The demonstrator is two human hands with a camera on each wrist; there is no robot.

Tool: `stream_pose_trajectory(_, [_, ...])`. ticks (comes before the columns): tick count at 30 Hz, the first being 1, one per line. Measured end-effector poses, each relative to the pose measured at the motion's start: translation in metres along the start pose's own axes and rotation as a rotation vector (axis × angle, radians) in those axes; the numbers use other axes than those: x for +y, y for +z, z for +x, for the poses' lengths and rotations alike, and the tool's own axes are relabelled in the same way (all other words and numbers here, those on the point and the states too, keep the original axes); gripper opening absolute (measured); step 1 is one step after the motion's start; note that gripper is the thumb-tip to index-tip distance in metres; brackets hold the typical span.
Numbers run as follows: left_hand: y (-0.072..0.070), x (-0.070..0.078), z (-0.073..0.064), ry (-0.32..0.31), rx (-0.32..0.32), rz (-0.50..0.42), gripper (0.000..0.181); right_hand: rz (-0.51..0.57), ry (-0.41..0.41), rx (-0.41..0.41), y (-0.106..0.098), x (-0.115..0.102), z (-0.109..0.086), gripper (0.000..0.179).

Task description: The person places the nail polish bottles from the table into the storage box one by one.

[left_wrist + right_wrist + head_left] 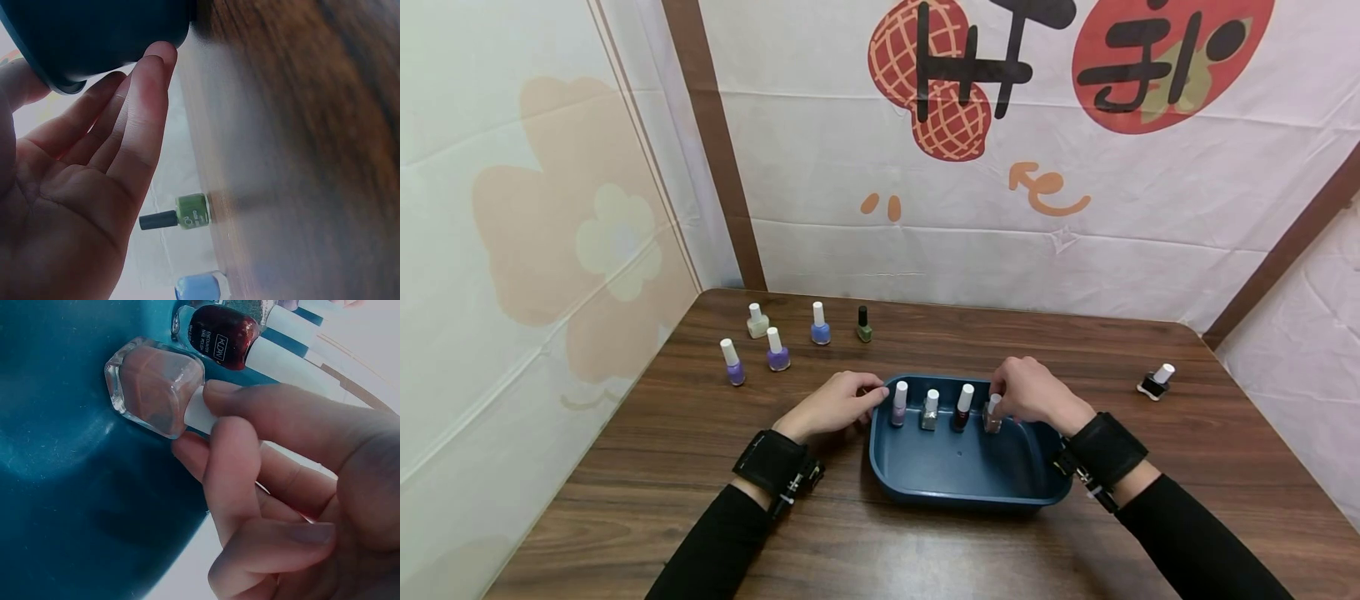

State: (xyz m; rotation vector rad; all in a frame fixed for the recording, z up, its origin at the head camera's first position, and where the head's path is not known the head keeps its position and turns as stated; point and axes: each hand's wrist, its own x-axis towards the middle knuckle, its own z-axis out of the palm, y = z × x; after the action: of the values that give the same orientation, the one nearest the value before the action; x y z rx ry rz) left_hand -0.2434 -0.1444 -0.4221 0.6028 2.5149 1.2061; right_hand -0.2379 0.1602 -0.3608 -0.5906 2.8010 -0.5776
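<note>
Right grip (1036,392) at cap (199,412) of pinkish bottle (156,387), seemingly upright in tray (958,479).

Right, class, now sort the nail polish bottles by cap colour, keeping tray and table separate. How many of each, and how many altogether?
White-capped tray bottles, one pinched by the right hand: 4
White-capped table bottles: 5
Black-capped table bottle: 1
Total: 10

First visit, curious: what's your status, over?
Right grip pinching cap of pinkish bottle in blue tray. Left grip touching tray's end. Dark red bottle close alongside, might get bumped.
</note>
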Motion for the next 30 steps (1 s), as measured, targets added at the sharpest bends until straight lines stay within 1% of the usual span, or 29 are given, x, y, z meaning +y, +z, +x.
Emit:
stream_pose_trajectory(4, [0.0004,0.0005,-0.0006,-0.01,0.007,0.003,0.028,-0.001,0.016,0.0,0.0008,-0.001,-0.0001,0.004])
stream_pose_trajectory(11, [-0.0003,0.0015,-0.0006,0.01,0.008,0.019,0.03,-0.007,0.026,0.005,0.0025,-0.002,-0.0004,0.004])
stream_pose_trajectory(18, [-0.0003,0.0009,-0.0005,0.008,0.006,0.009,0.029,-0.011,0.043,-0.001,0.0031,-0.0031,0.0005,0.004])
stream_pose_trajectory(25, [-0.0006,0.0001,-0.0006,0.019,0.001,-0.002,0.032,-0.016,0.06,-0.004,0.003,-0.0044,0.0015,0.013])
stream_pose_trajectory(27, [-0.0005,-0.0001,-0.0003,0.02,0.0,-0.005,0.032,-0.012,0.068,-0.003,0.0032,-0.005,0.0016,0.014])
stream_pose_trajectory(30, [-0.0004,-0.0002,0.0001,0.015,0.001,0.0,0.031,-0.018,0.06,-0.003,0.0029,-0.0048,0.0017,0.011])
